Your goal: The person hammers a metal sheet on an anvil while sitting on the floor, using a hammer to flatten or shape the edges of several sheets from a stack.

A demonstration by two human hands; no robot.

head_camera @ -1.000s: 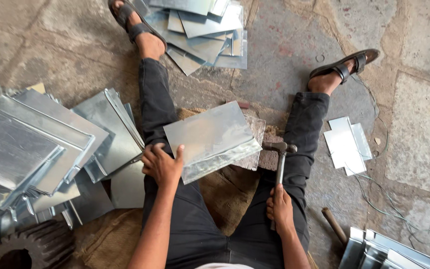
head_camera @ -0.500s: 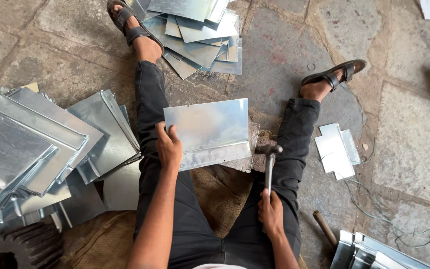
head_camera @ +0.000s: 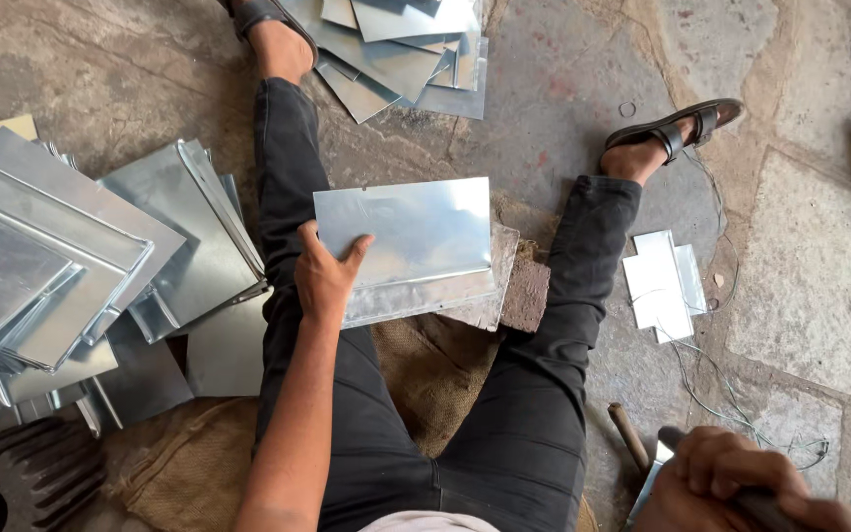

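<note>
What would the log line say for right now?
left hand: holds sheet on block | right hand: grips hammer, low right | piles: left

We sit on the stone floor (head_camera: pixel 800 286) with legs spread. Our left hand (head_camera: pixel 325 278) grips the left edge of a shiny metal sheet (head_camera: pixel 404 236) that lies on a block (head_camera: pixel 524 294) between our knees. Our right hand (head_camera: pixel 731 475) is closed around a hammer handle (head_camera: pixel 770 507) at the lower right. Folded metal trays (head_camera: pixel 71 256) are stacked to the left.
</note>
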